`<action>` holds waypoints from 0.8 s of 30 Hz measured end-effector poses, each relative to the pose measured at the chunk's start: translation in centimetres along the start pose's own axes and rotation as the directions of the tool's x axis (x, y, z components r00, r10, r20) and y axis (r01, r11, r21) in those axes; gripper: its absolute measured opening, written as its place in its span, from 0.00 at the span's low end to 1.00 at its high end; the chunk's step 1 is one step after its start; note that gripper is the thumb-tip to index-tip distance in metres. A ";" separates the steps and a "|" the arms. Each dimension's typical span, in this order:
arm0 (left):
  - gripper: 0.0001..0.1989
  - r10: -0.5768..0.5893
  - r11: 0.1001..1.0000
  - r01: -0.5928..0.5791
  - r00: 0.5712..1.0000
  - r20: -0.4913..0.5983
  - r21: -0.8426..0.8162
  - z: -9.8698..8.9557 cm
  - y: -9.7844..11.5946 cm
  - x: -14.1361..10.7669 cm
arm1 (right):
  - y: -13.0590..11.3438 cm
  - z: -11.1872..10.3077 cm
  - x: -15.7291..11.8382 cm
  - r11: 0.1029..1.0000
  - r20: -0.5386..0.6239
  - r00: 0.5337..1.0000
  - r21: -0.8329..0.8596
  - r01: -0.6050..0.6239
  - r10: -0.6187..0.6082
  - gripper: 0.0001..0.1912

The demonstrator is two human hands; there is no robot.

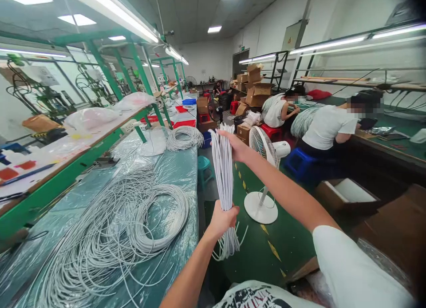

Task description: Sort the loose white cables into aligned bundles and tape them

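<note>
Cable bundle (222,175): one, held near-upright in mid-air

Bundle count: one, made of many pale grey strands, too many to number. Position: off the right edge of the table (192,175), over the green floor (241,250), in view between the table and one white pedestal fan (261,209).

Long axis close to vertical, top leaning slightly left. Upper end points up, bunched tight; lower end points down, strands spreading and curling, a few straying right.

Hands on it: two. Left hand (223,218) low, fingers wrapped around the strands. Right hand (232,144) high, gripping near the upper end; some of its fingers hidden behind the bundle.

On the table, over clear film: one wide loose spread of cable (86,241), one round coil (181,210) lying flat, overlapping the spread's right side, one farther coil (184,145) well apart.

Co-workers seated at right: two, in white tops, nearer person (328,126) on a blue stool (299,160), farther person (276,110) on a red stool (273,133).
</note>
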State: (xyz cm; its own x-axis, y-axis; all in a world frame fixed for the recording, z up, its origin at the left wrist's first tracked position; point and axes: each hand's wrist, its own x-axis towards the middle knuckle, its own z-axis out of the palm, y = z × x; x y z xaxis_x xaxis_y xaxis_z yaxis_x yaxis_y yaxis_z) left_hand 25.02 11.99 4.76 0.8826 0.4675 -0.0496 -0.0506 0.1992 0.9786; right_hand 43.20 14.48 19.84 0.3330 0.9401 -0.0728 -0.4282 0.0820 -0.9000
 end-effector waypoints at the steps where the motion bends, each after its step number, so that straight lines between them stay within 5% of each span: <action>1: 0.15 -0.014 1.000 0.014 1.000 -0.005 0.006 0.0 -0.4 -0.2 | 0.8 -1.0 0.0 1.000 -0.017 1.000 -0.007 0.018 -0.018 0.17; 5: 0.13 -0.116 0.993 0.116 0.993 -0.014 -0.016 0.2 -2.4 -0.7 | 6.0 -4.5 -2.5 0.992 0.152 0.988 0.123 0.016 -0.034 0.32; 9: 0.12 -0.225 0.969 0.220 0.974 -0.033 -0.114 0.7 -4.1 -0.8 | 15.0 -5.9 -7.2 0.978 0.276 0.961 0.203 -0.050 -0.008 0.45; 11: 0.10 -0.266 0.954 0.256 0.963 -0.045 -0.156 1.0 -4.6 -0.5 | 19.7 -5.8 -9.5 0.974 0.044 0.995 0.212 0.079 -0.090 0.43; 13: 0.09 -0.300 0.938 0.284 0.952 -0.055 -0.199 1.2 -4.8 0.0 | 23.6 -5.5 -11.5 0.956 -0.236 0.955 0.184 0.228 -0.182 0.41; 15: 0.12 -0.337 0.916 0.311 0.939 -0.066 -0.252 1.3 -4.7 0.7 | 26.3 -5.1 -13.2 0.962 -0.292 0.935 0.121 0.243 -0.200 0.39; 20: 0.18 -0.371 0.871 0.339 0.928 -0.023 -0.355 0.7 -1.1 2.4 | 28.4 -4.0 -15.5 0.957 -0.081 0.996 -0.290 -0.002 -0.022 0.21; 24: 0.20 -0.265 0.852 0.274 0.961 0.084 -0.446 -0.7 5.2 0.6 | 27.9 -3.7 -17.4 0.870 -0.026 0.999 -0.493 0.022 -0.039 0.13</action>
State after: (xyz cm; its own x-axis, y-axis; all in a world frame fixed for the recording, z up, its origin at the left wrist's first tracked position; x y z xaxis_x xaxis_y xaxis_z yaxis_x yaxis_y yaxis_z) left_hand 24.93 13.90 9.70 0.9004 0.3240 -0.2902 -0.0097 0.6820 0.7313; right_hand 28.60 -0.78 -5.56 0.3712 0.9273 -0.0483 0.0488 -0.0715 -0.9962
